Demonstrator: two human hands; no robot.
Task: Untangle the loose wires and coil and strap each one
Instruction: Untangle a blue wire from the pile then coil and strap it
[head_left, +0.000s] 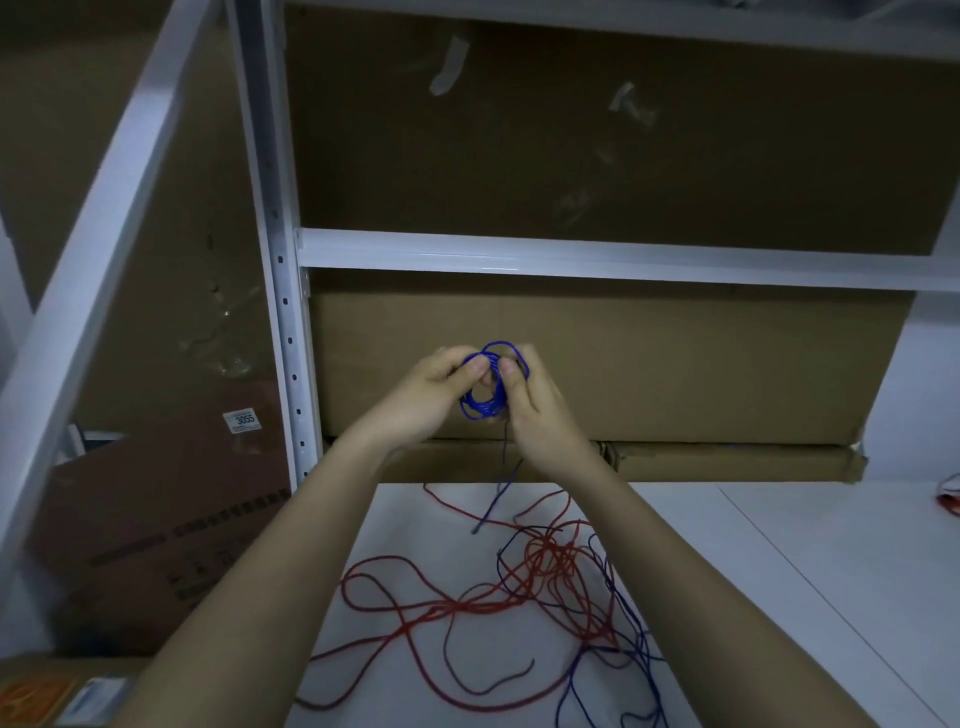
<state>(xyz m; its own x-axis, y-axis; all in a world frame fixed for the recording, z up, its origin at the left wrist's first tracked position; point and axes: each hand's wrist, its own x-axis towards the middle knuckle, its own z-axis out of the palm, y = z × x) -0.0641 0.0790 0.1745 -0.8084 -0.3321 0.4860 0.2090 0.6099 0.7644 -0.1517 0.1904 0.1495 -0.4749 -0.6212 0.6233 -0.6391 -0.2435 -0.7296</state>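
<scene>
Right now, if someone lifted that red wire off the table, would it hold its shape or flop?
Probably flop: the red wire lies in loose, wandering loops on the white table. It looks thin, so likely light. It crosses a loose blue wire, so that might drag along.

Both arms reach forward, raised up. The left hand and right hand meet, fingers curled, thumbs pinching a blue wire coil.

coil between both hands above table | loose wires on table
</scene>
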